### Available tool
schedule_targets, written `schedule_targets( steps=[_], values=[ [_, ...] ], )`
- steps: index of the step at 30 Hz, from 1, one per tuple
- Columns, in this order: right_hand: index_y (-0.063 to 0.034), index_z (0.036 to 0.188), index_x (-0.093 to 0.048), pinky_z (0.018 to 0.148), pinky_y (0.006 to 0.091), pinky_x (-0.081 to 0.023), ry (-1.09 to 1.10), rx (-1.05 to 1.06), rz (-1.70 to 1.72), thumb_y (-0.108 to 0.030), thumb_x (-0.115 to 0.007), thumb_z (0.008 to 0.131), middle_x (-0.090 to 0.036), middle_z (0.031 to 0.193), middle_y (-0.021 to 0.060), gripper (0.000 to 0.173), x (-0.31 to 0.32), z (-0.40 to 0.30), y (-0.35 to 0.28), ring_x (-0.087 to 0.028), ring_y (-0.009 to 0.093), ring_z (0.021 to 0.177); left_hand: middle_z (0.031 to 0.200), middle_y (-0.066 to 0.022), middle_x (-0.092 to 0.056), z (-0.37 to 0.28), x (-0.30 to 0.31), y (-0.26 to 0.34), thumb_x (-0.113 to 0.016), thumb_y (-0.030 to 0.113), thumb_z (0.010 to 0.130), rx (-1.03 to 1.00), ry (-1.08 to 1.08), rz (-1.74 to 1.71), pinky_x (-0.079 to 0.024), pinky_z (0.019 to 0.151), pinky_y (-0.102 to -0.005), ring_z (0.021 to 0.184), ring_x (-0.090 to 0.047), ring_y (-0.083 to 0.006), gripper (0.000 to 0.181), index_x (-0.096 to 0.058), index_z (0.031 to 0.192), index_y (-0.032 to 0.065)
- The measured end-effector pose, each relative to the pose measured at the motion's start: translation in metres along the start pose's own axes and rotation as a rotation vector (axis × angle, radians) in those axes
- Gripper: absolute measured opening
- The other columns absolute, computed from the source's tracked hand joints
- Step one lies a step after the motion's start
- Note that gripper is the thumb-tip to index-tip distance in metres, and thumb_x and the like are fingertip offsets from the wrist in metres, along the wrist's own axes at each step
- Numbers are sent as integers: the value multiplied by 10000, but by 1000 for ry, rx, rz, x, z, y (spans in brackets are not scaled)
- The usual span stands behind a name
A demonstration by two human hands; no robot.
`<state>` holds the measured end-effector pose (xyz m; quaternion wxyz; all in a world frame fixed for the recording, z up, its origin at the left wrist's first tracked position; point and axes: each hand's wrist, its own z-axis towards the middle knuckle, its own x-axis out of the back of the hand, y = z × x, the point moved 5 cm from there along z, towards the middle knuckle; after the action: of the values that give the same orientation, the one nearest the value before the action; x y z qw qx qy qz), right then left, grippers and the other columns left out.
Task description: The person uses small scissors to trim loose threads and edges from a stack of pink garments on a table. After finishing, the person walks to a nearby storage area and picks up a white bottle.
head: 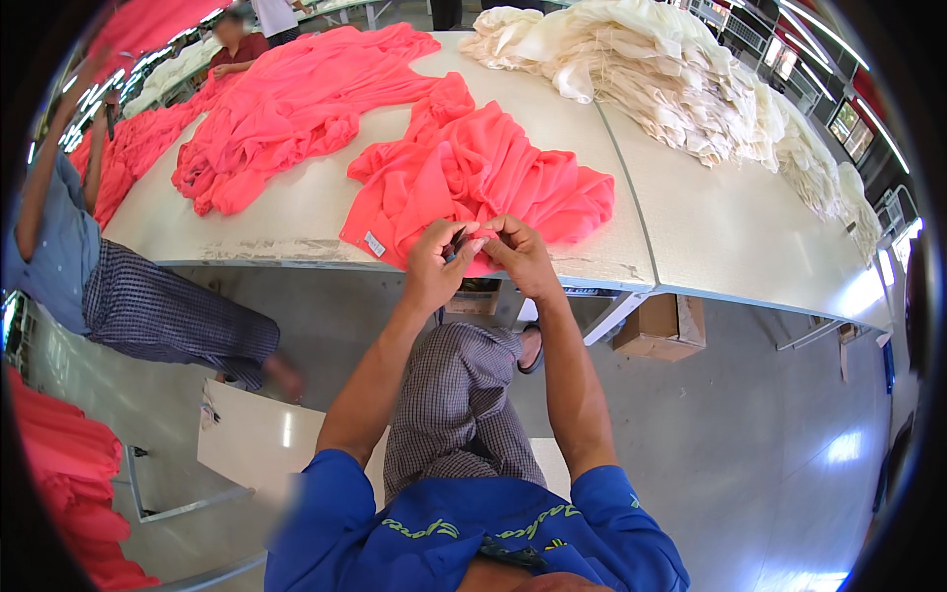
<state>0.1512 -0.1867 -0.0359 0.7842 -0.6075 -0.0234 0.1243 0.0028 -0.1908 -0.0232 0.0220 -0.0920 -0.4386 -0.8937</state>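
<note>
A bunched coral-pink garment (473, 163) of thin fabric lies at the table's near edge, with a white label (375, 243) at its lower left. My left hand (438, 263) pinches the garment's near edge between thumb and fingers. It also holds a small dark tool (454, 243), mostly hidden by the fingers, possibly thread snips. Close beside it, my right hand (524, 255) grips the same gathered bit of fabric. Both hands nearly touch at the fingertips, just above the tabletop.
The pale table (518, 81) has a seam right of the garment. More coral-pink fabric (296, 111) is heaped left, cream garments (651, 74) right. A person (55, 237) stands at left with raised arms. A cardboard box (661, 327) sits below; pink fabric (66, 473) hangs lower left.
</note>
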Motion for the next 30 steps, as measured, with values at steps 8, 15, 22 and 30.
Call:
schedule_targets(
  steps=[8,15,22,30],
  values=[
    [-20,1072,-569,681,204,-456,-66,11,27,-14,-583,894,-551,1104,15,178,-1,-1,-5,-554,47,816,748,24,-534,2,-1,0,-624,94,899,60,-7,-22,-393,607,-206,663,-437,-45,101,-577,873,9],
    [-47,1240,-543,756,218,-474,-191,134,82,89,-567,862,-372,1443,66,403,-7,-2,-13,-541,72,992,754,-27,-566,2,-6,-8,-589,130,919,77,-22,-72,-423,621,-241,668,-482,-83,145,-564,877,-7],
    [-15,1190,-571,723,210,-489,-147,-19,132,45,-584,875,-611,1080,37,321,-10,-4,-7,-577,59,837,725,49,-508,0,-6,-16,-581,153,937,176,-41,-249,-345,535,-175,594,-408,-15,115,-576,898,45],
    [-15,1073,-599,705,206,-500,-98,-34,30,-23,-623,882,-643,914,9,192,-5,0,2,-598,53,790,713,51,-487,-2,-1,-21,-591,212,941,304,-60,-424,-328,510,-170,566,-391,-15,155,-563,912,62]
  ],
)
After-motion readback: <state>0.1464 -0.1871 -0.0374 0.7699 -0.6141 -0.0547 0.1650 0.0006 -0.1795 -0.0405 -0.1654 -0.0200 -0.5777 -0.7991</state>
